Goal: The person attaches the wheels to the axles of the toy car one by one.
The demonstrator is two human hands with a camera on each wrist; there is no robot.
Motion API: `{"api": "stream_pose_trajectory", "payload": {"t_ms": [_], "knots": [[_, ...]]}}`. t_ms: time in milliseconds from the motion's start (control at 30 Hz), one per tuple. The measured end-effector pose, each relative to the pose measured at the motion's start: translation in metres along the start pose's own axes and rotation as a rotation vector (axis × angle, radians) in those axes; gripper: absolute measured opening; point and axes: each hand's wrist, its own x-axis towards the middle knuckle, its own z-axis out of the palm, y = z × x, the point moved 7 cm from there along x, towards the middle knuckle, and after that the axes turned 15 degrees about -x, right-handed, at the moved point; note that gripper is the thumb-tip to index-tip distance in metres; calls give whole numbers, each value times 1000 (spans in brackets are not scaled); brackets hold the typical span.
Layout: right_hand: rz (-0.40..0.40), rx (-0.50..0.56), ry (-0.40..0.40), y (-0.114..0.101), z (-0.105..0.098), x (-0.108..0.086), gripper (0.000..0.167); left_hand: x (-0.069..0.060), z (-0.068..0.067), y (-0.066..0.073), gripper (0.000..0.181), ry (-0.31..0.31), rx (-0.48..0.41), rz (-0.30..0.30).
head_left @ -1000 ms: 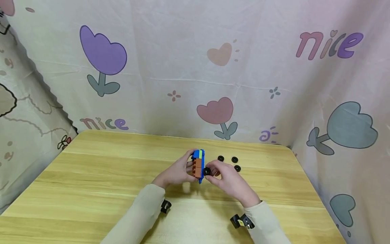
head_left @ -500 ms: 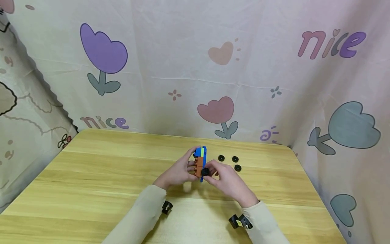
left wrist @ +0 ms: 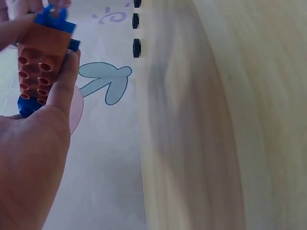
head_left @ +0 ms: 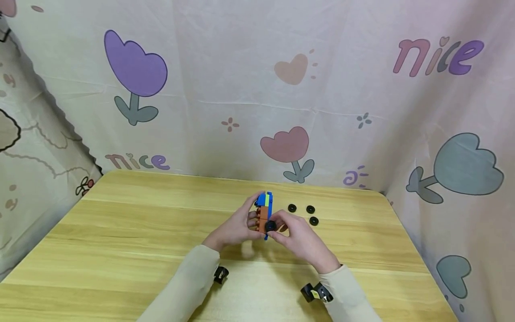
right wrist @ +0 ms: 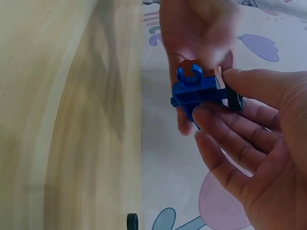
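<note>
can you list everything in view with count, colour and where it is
table: 1, light wood, in front of the person
brick build: 1, orange-brown and blue with a yellow-green strip, held over the table
held wheel: 1, black, at the brick build's side
loose wheels: 3, black, on the table, right of the brick build
patterned cloth: at least 1 piece, pale with coloured prints, behind the table
wrist devices: 2, black, one at each cuff
sleeves: 2, cream, on the forearms
left hand: 1, gripping the brick build
right hand: 1, holding the held wheel
</note>
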Motion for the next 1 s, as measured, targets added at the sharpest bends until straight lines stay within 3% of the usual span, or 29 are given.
{"api": "stream_pose_trajectory", "payload": {"t_ms": [167, 333, 633, 800, 1000], "knots": [[-10, -8, 15, -1, 0, 0, 24, -1, 1, 3, 91, 19, -3, 37], [-20, -3, 24, -2, -1, 0, 25, -1, 0, 6, 85, 28, 1, 77], [44, 138, 23, 6, 1, -2, 16, 0, -1, 7, 85, 30, -75, 113], [113, 269, -27, 13, 5, -3, 17, 1, -2, 8, 84, 35, -117, 116], [111, 313, -58, 15, 9, -3, 18, 1, 1, 9, 84, 31, -118, 122]]}}
